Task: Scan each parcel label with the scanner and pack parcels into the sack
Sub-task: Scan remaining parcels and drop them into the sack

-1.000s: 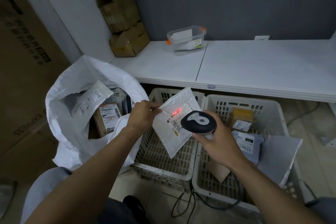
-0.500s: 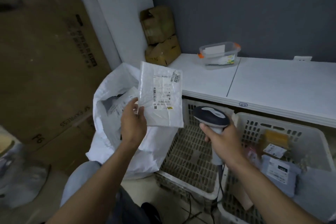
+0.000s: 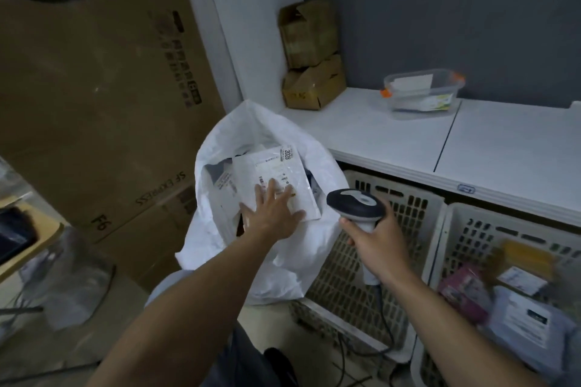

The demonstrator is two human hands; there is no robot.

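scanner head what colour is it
The scanner head is dark, near black, with a pale grey inlay on top; head view.

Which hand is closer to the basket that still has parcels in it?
Right. The right hand, gripping the scanner, is over the neighbouring basket beside the parcel basket; the left hand is farther off, flat on a white parcel in the sack.

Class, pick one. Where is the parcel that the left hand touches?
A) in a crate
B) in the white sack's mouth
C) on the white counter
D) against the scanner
B: the left hand presses flat on the parcel, which lies in the open mouth of the white sack.
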